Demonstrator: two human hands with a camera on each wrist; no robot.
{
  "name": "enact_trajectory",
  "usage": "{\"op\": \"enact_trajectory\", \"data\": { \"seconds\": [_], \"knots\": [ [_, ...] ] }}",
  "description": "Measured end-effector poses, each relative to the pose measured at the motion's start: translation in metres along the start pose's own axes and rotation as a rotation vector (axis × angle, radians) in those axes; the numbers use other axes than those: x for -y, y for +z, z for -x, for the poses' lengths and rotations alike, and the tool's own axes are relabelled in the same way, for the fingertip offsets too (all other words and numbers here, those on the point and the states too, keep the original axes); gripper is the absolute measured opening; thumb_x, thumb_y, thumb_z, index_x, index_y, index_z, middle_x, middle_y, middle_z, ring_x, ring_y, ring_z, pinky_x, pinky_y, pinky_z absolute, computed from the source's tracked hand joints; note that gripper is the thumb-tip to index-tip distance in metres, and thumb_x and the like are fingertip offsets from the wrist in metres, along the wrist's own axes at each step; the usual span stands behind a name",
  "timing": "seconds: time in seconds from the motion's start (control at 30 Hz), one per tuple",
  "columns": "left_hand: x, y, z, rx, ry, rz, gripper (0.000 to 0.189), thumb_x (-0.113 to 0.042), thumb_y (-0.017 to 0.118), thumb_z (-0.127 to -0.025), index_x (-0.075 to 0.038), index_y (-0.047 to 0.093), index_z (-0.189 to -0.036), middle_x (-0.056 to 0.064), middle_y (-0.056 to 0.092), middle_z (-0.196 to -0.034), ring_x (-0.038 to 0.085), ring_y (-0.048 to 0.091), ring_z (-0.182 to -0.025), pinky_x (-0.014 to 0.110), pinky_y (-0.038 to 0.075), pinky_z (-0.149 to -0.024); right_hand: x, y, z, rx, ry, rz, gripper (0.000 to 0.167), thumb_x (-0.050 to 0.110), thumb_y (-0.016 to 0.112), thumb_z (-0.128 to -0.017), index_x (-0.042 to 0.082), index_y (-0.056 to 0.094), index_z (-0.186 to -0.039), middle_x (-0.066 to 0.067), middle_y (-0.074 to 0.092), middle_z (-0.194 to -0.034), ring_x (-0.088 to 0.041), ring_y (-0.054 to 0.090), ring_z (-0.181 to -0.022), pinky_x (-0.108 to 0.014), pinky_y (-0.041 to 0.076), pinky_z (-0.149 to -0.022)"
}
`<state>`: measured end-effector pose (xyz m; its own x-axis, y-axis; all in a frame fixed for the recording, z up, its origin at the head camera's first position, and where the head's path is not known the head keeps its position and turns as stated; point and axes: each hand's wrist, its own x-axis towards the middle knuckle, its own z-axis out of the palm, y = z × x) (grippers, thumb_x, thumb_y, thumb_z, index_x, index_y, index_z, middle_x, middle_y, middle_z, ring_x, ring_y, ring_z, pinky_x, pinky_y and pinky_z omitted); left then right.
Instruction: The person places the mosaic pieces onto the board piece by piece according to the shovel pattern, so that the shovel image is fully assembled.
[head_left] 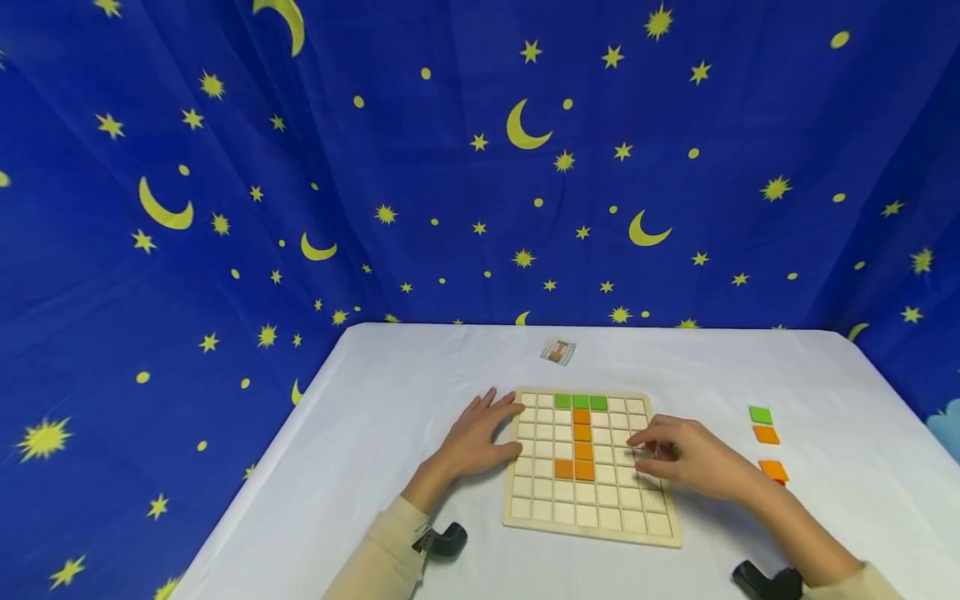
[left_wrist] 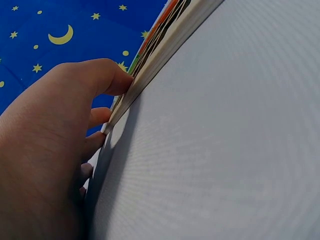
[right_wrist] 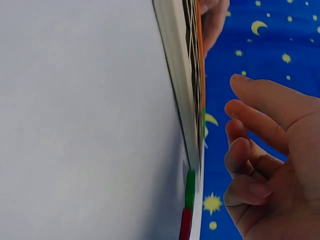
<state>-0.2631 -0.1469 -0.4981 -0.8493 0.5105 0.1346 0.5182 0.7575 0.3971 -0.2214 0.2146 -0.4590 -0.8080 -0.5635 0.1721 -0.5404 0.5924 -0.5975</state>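
A pale wooden grid board (head_left: 543, 507) lies on the white table. Three green tiles (head_left: 581, 402) sit side by side in its far row, with several orange tiles (head_left: 583, 451) running down below them and one bending to the left. My left hand (head_left: 474, 437) rests at the board's left edge; in the left wrist view its thumb (left_wrist: 107, 75) touches the wooden rim. Over the right side of the board hovers my right hand (head_left: 690, 454), thumb and forefinger apart. The right wrist view shows nothing between its loosely bent fingers (right_wrist: 257, 115).
Loose tiles lie right of the board: a green one (head_left: 761, 415), an orange one (head_left: 766, 435), and another orange one (head_left: 773, 471) partly covering a red one (head_left: 782, 482). Beyond the board is a small picture card (head_left: 558, 351). A blue star-patterned cloth (head_left: 450, 183) hangs behind the table (head_left: 420, 358).
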Motion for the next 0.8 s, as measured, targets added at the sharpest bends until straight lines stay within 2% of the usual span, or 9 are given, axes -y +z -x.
{"op": "enact_trajectory", "data": {
  "seconds": [0.27,0.5,0.8],
  "knots": [
    [0.0,0.001,0.001,0.013,-0.009,-0.001,0.065,-0.049,0.057,-0.086,-0.022,0.046,-0.144,-0.001,0.033,-0.153,0.027,0.015,-0.144,0.042,0.009,-0.116,-0.017,-0.01,0.018,-0.067,0.081,0.068,0.027,0.031,0.075,-0.084,0.018,0.072,-0.107,0.015,0.055,-0.08,-0.005,0.049,-0.065,-0.021,0.041,-0.055],
    [0.0,0.001,0.002,0.004,-0.003,0.009,0.065,-0.048,0.058,-0.085,-0.021,0.047,-0.143,0.001,0.034,-0.153,0.029,0.016,-0.144,0.044,0.01,-0.116,-0.025,-0.021,0.029,-0.084,0.188,0.087,0.026,0.033,0.076,-0.083,0.02,0.073,-0.105,0.012,0.055,-0.079,-0.007,0.049,-0.068,-0.022,0.041,-0.053],
    [0.0,0.0,0.0,0.001,0.003,0.009,0.064,-0.048,0.057,-0.086,-0.021,0.047,-0.143,0.001,0.033,-0.153,0.028,0.015,-0.144,0.043,0.01,-0.116,-0.038,-0.034,0.043,-0.108,0.255,0.117,0.026,0.03,0.075,-0.084,0.016,0.073,-0.105,0.01,0.056,-0.081,-0.007,0.049,-0.068,-0.023,0.042,-0.051]
  ]
}}
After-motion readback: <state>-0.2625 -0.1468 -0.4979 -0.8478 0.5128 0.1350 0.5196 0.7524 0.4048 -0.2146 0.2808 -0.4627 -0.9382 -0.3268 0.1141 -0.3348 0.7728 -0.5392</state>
